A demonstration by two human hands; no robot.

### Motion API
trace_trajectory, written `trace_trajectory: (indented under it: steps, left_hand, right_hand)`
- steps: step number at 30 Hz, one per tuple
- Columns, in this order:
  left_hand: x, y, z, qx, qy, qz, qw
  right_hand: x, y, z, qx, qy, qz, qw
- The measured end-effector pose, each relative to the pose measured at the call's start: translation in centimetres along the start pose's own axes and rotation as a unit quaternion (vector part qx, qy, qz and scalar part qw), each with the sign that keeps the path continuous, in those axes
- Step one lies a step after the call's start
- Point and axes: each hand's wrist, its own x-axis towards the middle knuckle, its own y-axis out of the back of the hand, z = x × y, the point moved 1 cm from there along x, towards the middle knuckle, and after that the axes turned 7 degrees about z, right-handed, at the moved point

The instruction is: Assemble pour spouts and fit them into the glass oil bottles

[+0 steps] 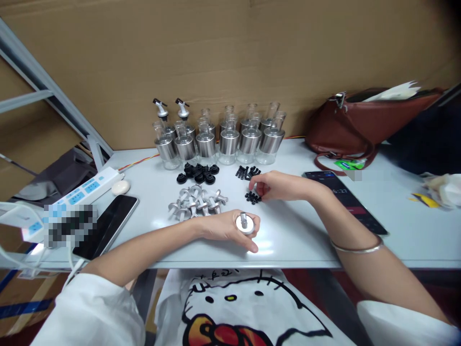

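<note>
My left hand (227,227) is closed around a silver pourer head (245,224), its round base and short spout facing up. Bent over a small heap of tiny black caps (252,197) is my right hand (277,185); its thumb and forefinger are apart, with the tips at the heap's edge. Just behind that heap lie thin black levers (248,172). More silver pourer heads (196,202) are piled beyond my left wrist. Black rubber stoppers (198,173) lie behind them, in front of the bottles.
Glass bottles with steel sleeves (229,140) stand in rows at the back, two with pourers (183,108) fitted. On the left are a power strip (77,197), a phone (108,226) and a white round case (120,187). A larger phone (345,199) and brown bag (342,125) lie right.
</note>
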Motion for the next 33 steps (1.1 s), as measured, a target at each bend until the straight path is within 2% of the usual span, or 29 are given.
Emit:
trace_trajectory:
  steps: [7,9,12,15,17,19,23,27,30,33]
  left_hand:
    - [0.1,-0.2,0.1,-0.035,-0.005,0.002,0.999]
    - [0.2,-0.2,0.0,-0.057,-0.003,0.001,0.998]
    - [0.4,0.0,-0.2,-0.089,0.0,-0.001,0.996]
    - [0.4,0.2,-0.5,-0.102,-0.011,-0.008,0.995]
    - [0.4,0.1,-0.6,-0.106,-0.031,0.006,0.994]
    - [0.3,-0.1,-0.6,-0.116,-0.054,0.048,0.991]
    - [0.0,-0.8,-0.5,-0.116,-0.07,0.119,0.984]
    - [-0.2,-1.4,-0.4,-0.106,-0.04,0.126,0.986]
    - [-0.4,-1.3,-0.1,-0.101,-0.027,0.13,0.986]
    - [-0.7,-1.2,0.5,-0.091,-0.003,0.098,0.991]
  right_hand:
    - [0.1,0.0,0.2,0.004,0.0,0.015,1.0]
    - [-0.1,0.4,0.0,0.023,0.016,0.061,0.998]
    - [-0.5,1.0,-1.0,0.115,0.075,0.133,0.982]
    - [-1.0,0.8,-2.6,0.21,0.137,0.1,0.963]
    - [-1.1,0.1,-3.7,0.222,0.164,0.06,0.959]
    - [-1.0,-0.8,-4.7,0.208,0.175,0.041,0.961]
    - [-0.8,-2.3,-5.7,0.201,0.184,0.065,0.96]
    - [-0.8,-2.9,-5.8,0.23,0.191,0.095,0.95]
    - [-0.9,-2.9,-6.0,0.274,0.178,0.092,0.941]
    - [-1.2,-2.8,-6.3,0.318,0.176,0.077,0.928]
